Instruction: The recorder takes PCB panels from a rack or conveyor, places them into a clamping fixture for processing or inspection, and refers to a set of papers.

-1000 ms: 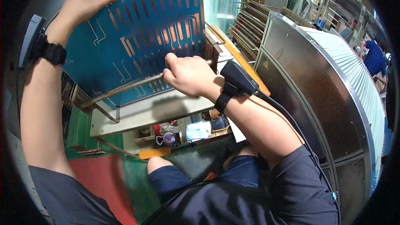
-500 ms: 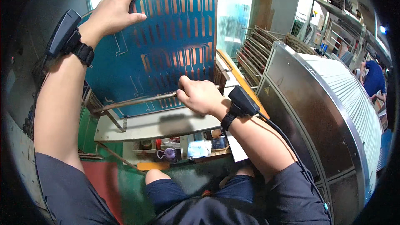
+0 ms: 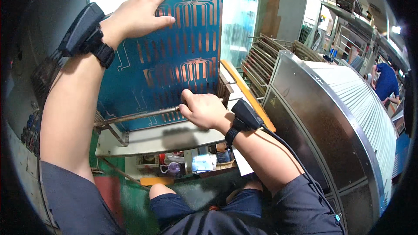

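A large blue circuit board panel point(image 3: 124, 80) with rows of copper-coloured traces stands nearly upright in a metal rack, in front of me. My left hand point(image 3: 135, 17) is closed over its top edge, thumb on the near face and fingertips hidden behind. Across the lower part of the panel runs a metal rod point(image 3: 139, 115), part of the rack. My right hand point(image 3: 204, 112) is wrapped round this rod near its right end. The rack rests on a white tabletop point(image 3: 152, 141).
Under the tabletop, a shelf holds a purple-handled item point(image 3: 171, 168) and a blue-white packet point(image 3: 203, 163). To the right stands a metal-sided machine point(image 3: 313, 117) with a ribbed top. Slotted racks point(image 3: 263, 63) stand behind it. A person in blue point(image 3: 386, 82) bends at far right.
My left hand has shifted right along the panel's top edge. The panel and rack appear slightly lower in the picture as the view moved. My right hand stays on the rod.
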`<state>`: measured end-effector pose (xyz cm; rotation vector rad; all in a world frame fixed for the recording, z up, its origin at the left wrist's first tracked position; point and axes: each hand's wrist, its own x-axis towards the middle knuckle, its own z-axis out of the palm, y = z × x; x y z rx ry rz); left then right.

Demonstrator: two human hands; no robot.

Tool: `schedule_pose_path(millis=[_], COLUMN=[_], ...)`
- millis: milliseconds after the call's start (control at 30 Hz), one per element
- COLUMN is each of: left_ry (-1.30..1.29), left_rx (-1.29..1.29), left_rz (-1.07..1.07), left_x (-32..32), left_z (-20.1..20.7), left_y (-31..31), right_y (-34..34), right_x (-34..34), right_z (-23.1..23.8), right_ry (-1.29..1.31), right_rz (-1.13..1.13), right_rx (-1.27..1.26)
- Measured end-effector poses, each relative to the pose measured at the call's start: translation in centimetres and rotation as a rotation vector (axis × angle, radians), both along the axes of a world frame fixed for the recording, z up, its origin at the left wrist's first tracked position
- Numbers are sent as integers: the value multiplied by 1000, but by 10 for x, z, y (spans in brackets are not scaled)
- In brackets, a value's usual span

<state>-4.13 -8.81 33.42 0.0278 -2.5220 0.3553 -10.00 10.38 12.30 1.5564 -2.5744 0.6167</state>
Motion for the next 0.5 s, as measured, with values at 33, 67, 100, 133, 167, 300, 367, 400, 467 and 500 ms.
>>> schedule_pose_path(millis=[33,67,100,133,167,300,367,400,467,500], left_ry=[49,104,111,232,348,202,92,-17,-29,-41], left_rx=[-29,-58,-59,-85,-110,-155,-74,9,-2,8], left_rz=[12,31,33,16,-1,96,51,6,-41,-60], left_x=[-4,-5,-6,-8,-7,-22,-15,-12,-16,-18], left_z=[-4,-5,0,6,10,-14,-3,2,3,-3], left_y=[-3,-3,-5,-6,-3,21,20,21,21,23], right_y=[1,0,0,-1,-2,-3,-2,-2,0,-1], right_x=[1,0,-1,-1,1,-1,0,1,-2,-1], right_z=[-1,0,-2,-3,-3,-4,-5,-5,-1,1], right_ry=[-1,4,-4,-8,-4,13,8,5,7,-13], right_rz=[0,8,26,29,24,30,23,15,13,22], right_rx=[1,1,-20,-35,-30,-42,-39,-34,-14,-2])
